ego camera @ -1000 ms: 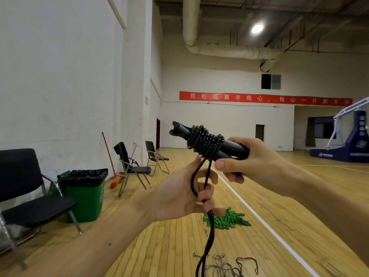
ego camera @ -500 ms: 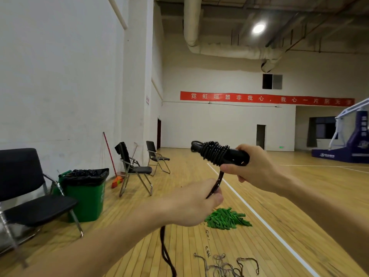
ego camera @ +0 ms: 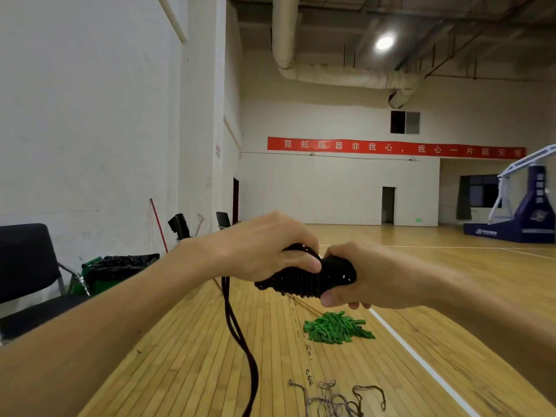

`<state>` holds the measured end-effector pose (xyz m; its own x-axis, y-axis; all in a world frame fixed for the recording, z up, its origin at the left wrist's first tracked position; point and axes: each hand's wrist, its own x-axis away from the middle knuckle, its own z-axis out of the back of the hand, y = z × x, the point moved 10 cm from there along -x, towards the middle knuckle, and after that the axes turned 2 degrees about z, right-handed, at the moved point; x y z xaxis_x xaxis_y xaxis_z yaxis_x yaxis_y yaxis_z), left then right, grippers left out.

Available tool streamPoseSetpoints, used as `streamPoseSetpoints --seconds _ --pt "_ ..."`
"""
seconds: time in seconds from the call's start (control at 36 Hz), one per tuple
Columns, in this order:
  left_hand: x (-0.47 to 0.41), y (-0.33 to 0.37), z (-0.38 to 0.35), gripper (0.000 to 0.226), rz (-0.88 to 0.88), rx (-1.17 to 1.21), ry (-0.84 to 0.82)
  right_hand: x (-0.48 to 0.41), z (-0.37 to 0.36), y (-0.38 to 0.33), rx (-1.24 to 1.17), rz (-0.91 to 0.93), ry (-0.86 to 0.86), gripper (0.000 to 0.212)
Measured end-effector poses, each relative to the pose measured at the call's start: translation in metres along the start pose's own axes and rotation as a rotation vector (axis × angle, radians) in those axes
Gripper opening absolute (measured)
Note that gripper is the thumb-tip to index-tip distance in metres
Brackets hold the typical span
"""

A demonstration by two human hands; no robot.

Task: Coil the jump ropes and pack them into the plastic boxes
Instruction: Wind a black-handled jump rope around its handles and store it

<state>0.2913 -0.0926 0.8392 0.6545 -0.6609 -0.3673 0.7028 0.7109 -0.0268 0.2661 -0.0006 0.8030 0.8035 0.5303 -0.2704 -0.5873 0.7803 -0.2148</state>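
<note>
Head view: I see the black jump rope (ego camera: pixel 301 284) held mid-frame, above the wooden floor (ego camera: pixel 192 356). Right hand (ego camera: pixel 370 275) is wrapped round the handle end. Left hand (ego camera: pixel 264 248) is curled over the wound turns, right beside the right hand. Two loose strands hang from under the left hand to the bottom edge. Green pile (ego camera: pixel 337 328) and tangled cords (ego camera: pixel 331 398) lie on the floor; green bin (ego camera: pixel 120 272) by the left wall.

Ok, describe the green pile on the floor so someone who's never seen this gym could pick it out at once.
Find the white line crossing the wooden floor. Just left of it, below the black jump rope, lies the green pile. It is a bright heap of flat strips, unlike the thin grey string tangle nearer the camera.
</note>
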Motion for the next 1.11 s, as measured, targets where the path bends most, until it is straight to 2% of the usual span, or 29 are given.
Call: streamPoseSetpoints --seconds 0.11,0.17,0.22,0.36,0.42,0.53,0.67,0.72,0.83,0.97,1.06,1.11 --pt "-0.004 -0.011 0.008 0.013 -0.01 0.077 0.11 0.005 0.005 -0.011 0.05 0.007 0.002 0.027" --pt "-0.006 -0.02 0.007 0.024 0.022 0.141 0.117 0.007 0.003 -0.016 0.09 0.017 -0.02 0.03" --pt "-0.008 -0.026 -0.001 0.034 0.044 0.151 0.046 0.009 0.0 -0.02 0.129 0.027 -0.022 0.032" --pt "-0.006 -0.022 -0.024 0.04 0.019 0.151 -0.124 0.009 -0.003 -0.019 0.187 -0.002 0.001 0.04" --pt "-0.006 -0.016 -0.023 0.041 -0.001 0.163 -0.133 0.008 -0.007 -0.018 0.153 -0.021 -0.018 0.04" --pt "-0.006 -0.008 -0.015 0.058 -0.009 0.175 -0.11 0.002 -0.009 -0.015 0.064 -0.045 -0.033 0.033" --pt "-0.009 -0.004 -0.01 0.058 -0.047 0.272 -0.116 0.005 -0.014 -0.025 0.035 -0.006 -0.123 0.012" --pt "-0.008 -0.002 -0.013 0.06 -0.056 0.355 -0.162 0.008 -0.017 -0.032 0.035 0.025 -0.164 0.013" --pt "-0.003 -0.003 -0.019 0.053 -0.064 0.489 -0.246 0.014 -0.019 -0.047 -0.04 0.103 -0.198 0.012" --pt "0.002 0.006 -0.018 0.039 -0.078 0.738 -0.272 0.019 -0.012 -0.063 -0.265 0.198 -0.152 0.017" --pt "-0.006 -0.057 -0.045 0.052 0.058 0.864 -0.21 0.019 -0.003 -0.074 -0.413 0.268 -0.096 0.02" --pt "-0.018 -0.124 -0.067 0.05 0.163 1.04 -0.132 0.018 0.003 -0.077 -0.528 0.303 -0.052 0.019"
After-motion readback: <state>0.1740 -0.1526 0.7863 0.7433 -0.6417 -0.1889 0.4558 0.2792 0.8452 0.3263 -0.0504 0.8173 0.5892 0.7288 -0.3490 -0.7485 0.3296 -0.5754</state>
